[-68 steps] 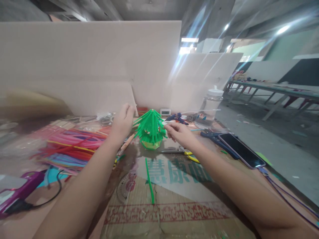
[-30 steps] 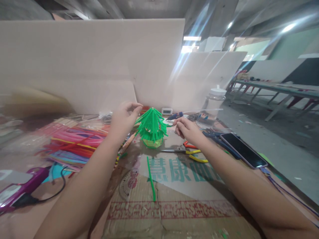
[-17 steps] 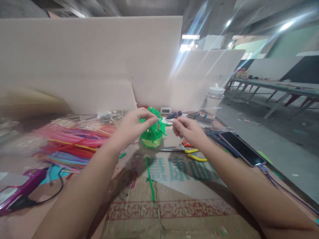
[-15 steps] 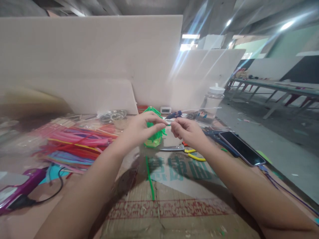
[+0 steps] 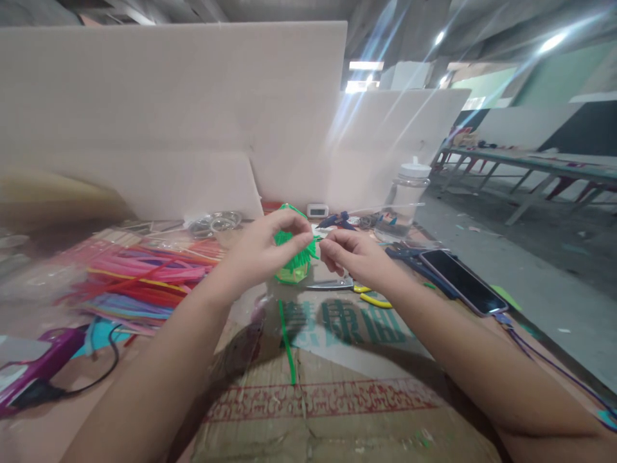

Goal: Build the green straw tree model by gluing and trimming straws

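My left hand (image 5: 267,247) is raised over the work area, its thumb and index fingertips brought together in a pinch. Facing it across a small gap, my right hand (image 5: 354,254) has its fingers curled and pressed together. A tiny dark green bit shows between the two hands, too small to name. Behind my left fingers stands a green fringed piece (image 5: 301,257) that looks made of pipe cleaners, partly hidden. One green pipe cleaner (image 5: 287,344) lies on the cardboard (image 5: 250,399) below. Pliers with yellow handles (image 5: 376,299) lie beneath my right hand.
Colourful pipe cleaners (image 5: 139,273) are heaped at left, near a purple glue gun (image 5: 53,357). A phone (image 5: 463,281) with a cable lies at right. A clear bottle (image 5: 407,193), a small white digital display (image 5: 317,210) and white boards (image 5: 168,96) stand behind.
Both hands remain raised and close together, with a slightly wider gap between the left thumb and index finger's curve. The whole view has shifted slightly.
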Demonstrator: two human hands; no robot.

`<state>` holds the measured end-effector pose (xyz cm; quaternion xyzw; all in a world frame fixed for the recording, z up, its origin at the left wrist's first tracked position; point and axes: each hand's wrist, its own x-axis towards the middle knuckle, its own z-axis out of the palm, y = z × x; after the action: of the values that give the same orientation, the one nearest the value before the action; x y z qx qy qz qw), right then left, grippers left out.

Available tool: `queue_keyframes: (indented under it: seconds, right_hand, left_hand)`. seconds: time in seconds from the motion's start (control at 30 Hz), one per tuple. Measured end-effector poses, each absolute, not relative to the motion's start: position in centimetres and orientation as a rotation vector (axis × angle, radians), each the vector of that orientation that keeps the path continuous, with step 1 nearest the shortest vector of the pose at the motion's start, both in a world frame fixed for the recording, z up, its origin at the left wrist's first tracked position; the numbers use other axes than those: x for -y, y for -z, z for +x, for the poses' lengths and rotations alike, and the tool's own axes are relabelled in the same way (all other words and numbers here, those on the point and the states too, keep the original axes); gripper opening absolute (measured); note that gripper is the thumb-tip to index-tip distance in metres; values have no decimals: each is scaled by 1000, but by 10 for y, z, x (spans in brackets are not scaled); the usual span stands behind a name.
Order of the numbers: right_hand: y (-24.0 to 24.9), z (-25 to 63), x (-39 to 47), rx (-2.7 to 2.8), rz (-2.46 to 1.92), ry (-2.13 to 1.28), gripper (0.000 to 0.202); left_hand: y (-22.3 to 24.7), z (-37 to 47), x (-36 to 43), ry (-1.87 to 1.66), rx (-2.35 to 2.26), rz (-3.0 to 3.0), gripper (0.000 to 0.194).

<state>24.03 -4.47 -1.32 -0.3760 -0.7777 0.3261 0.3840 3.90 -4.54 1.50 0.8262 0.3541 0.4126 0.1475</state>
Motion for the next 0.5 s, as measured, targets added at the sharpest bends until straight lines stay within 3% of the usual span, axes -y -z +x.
queue_keyframes:
  seconds: [0.17, 0.33, 0.5]
  right_hand:
    - [28, 236, 56, 2367, -1057, -649, 13]
    - [48, 259, 53, 2633, -1243, -206, 19]
    - [52, 310, 31, 2728, -1363, -153, 26]
  left_hand:
    - [-16, 14, 26, -1312, -1396, 2348, 38]
    - [-5, -13, -3, -1448, -1629, 2262, 26]
    - [0, -18, -9, -1253, -1830, 2232, 37]
